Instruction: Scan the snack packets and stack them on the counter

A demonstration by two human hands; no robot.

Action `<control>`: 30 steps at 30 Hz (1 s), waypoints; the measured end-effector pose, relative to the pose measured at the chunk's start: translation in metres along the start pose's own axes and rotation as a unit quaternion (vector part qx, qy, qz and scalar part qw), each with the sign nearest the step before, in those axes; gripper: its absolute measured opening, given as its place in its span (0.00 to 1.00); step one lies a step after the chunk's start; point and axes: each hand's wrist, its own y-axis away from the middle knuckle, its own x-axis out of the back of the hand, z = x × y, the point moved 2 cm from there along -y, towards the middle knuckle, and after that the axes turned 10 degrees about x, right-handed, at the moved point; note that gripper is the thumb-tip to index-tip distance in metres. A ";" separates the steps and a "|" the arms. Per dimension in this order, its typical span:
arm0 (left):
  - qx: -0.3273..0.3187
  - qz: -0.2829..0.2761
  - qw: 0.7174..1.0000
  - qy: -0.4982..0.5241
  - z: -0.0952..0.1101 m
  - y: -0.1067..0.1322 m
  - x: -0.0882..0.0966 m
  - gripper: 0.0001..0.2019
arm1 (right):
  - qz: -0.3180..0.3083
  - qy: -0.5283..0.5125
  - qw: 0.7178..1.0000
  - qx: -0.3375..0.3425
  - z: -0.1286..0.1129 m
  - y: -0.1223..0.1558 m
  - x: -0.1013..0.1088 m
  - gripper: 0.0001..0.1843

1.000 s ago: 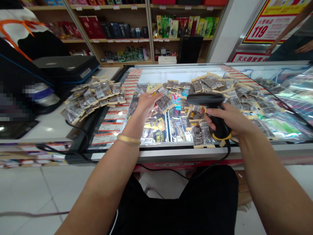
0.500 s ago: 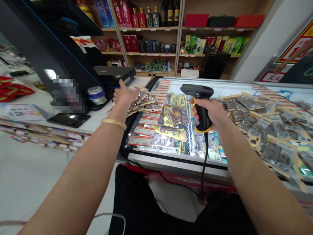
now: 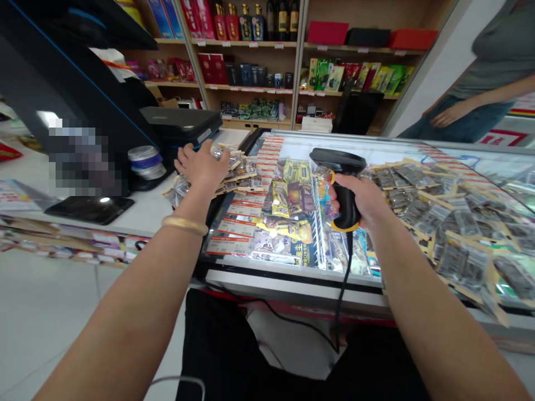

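Note:
My right hand (image 3: pixel 364 197) is wrapped round the handle of a black and yellow barcode scanner (image 3: pixel 345 189), held over the glass-topped freezer (image 3: pixel 288 270). My left hand (image 3: pixel 204 167), its fingers spread, rests on a pile of small clear packets (image 3: pixel 246 172) at the freezer's left end. A larger heap of the same kind of packets (image 3: pixel 447 217), edged in tan, covers the glass on the right. Yellow and brown ice cream wrappers (image 3: pixel 292 197) show through the glass between my hands.
On the left counter stand a dark checkout terminal (image 3: pixel 83 83) and a roll in a round holder (image 3: pixel 146 162). The scanner's cable (image 3: pixel 343 295) hangs over the freezer's front edge. A person (image 3: pixel 480 94) stands beyond the freezer at the right.
The view has swung slightly right. My left hand has come down onto the packets with its fingers spread. The person at the right has come further into view.

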 end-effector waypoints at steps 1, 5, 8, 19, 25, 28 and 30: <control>-0.012 0.013 1.000 0.011 0.006 0.006 0.000 0.30 | 0.007 0.003 1.000 0.004 -0.005 0.003 0.006 0.19; -0.091 0.012 0.993 0.069 0.044 0.035 -0.015 0.25 | 0.047 0.016 0.999 0.016 -0.024 0.021 0.048 0.17; -0.158 -0.056 0.981 0.099 0.078 0.065 -0.044 0.23 | 0.095 0.011 0.995 0.024 -0.031 0.036 0.088 0.14; -0.205 -0.360 0.908 0.065 0.151 0.195 -0.139 0.23 | 0.156 -0.030 0.986 0.052 -0.017 0.058 0.158 0.16; -0.163 -0.332 0.929 -0.015 0.157 0.216 -0.142 0.23 | 0.150 -0.029 0.986 0.071 -0.011 0.058 0.156 0.18; -0.160 -0.350 0.923 -0.021 0.157 0.219 -0.140 0.18 | 0.148 -0.020 0.986 0.074 -0.010 0.060 0.155 0.19; -0.149 -0.359 0.922 -0.001 0.155 0.217 -0.138 0.15 | 0.146 -0.017 0.986 0.073 -0.010 0.061 0.154 0.20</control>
